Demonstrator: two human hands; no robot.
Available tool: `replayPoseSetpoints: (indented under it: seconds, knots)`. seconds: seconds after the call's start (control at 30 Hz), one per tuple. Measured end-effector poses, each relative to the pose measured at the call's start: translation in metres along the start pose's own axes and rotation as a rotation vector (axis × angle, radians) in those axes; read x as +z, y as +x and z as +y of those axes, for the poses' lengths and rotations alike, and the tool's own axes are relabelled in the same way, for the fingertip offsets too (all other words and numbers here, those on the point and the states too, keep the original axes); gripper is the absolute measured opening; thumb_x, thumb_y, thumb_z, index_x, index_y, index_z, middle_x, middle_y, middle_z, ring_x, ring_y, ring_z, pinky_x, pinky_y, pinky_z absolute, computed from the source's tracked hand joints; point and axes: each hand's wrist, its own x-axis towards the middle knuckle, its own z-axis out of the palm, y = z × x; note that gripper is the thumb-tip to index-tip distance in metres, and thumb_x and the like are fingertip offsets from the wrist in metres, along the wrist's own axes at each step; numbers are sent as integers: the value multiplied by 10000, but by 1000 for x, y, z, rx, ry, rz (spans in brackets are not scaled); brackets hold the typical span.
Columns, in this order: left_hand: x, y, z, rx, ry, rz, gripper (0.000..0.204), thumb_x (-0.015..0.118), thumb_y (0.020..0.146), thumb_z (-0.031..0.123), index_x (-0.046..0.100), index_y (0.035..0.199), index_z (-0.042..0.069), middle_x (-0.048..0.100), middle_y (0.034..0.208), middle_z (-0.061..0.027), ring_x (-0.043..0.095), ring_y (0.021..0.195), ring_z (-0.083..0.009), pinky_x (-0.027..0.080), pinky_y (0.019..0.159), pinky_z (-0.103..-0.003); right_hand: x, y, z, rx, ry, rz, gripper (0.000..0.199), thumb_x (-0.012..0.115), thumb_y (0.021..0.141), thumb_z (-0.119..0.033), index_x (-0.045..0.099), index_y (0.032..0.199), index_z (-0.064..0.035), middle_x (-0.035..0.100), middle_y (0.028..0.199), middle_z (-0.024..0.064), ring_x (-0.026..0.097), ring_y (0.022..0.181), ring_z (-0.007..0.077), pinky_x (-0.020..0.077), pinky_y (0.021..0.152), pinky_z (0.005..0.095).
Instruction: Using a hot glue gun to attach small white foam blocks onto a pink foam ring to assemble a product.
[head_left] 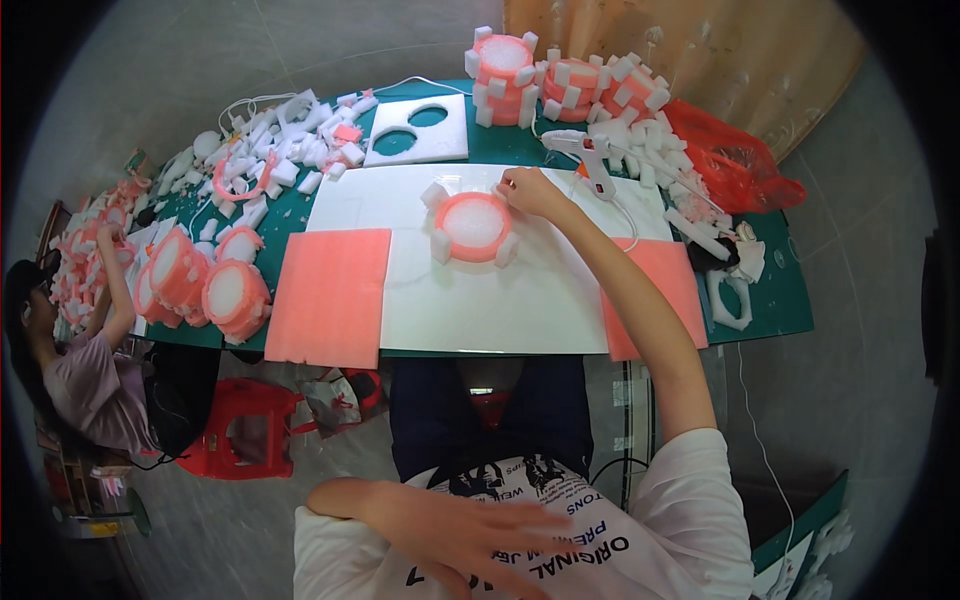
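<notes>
On the white board [430,310] in front of me lies a round foam piece [473,226], a pink ring around a white disc. Small white foam blocks stick out from its rim, such as the foam block [435,196] at its upper left. At the upper right of the rim, my right hand [533,194] has its fingers closed on another white foam block, mostly hidden by the fingertips. My left hand [485,535] is low, in front of my shirt, blurred, with its fingers stretched out and nothing seen in it.
A white glue gun [592,160] lies beyond my right forearm. Pink foam sheets [330,295] flank the board. Stacked foam rounds [505,75] stand at the back, near a red plastic bag [730,160]. Foam scraps [290,125] pile up at left, where another person [95,370] works.
</notes>
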Motion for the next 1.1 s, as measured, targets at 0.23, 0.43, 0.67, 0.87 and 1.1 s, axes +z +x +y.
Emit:
replayPoseSetpoints:
  seconds: [0.23,0.43,0.67,0.87,1.1]
  knots:
    - [32,26,-1,318,-344,21,174,503,880,208,541,985,75,379,1286,-218,402,1112,-413,340,911,-513,7,-3,4,-37,86,71,280,493,837,-248,631,940,-27,632,878,173,603,786,298,464,742,343]
    - [27,21,9,341,-275,13,114,524,863,161,554,885,52,433,1223,-195,417,1085,-391,365,881,-484,9,-16,11,-56,225,134,301,484,860,-268,605,1016,-41,624,965,144,596,845,249,462,745,332]
    - [45,24,35,153,-70,53,232,581,825,173,562,1016,42,486,1125,-115,454,1022,-302,376,872,-392,-34,-79,-37,-250,376,334,253,532,840,-193,583,1039,-45,604,954,132,578,806,230,465,697,306]
    - [59,25,26,31,-145,233,276,595,810,151,570,1072,65,520,1108,-99,465,1030,-248,368,881,-365,-47,-177,-64,-426,506,212,150,542,811,-42,607,945,-26,615,939,86,581,779,178,454,651,255]
    - [44,-50,-61,-682,-97,533,136,577,794,54,642,914,45,596,982,-91,586,870,-192,471,753,-291,-30,-240,-55,-441,575,-239,139,541,803,-32,614,921,-21,626,849,104,605,763,195,463,653,282]
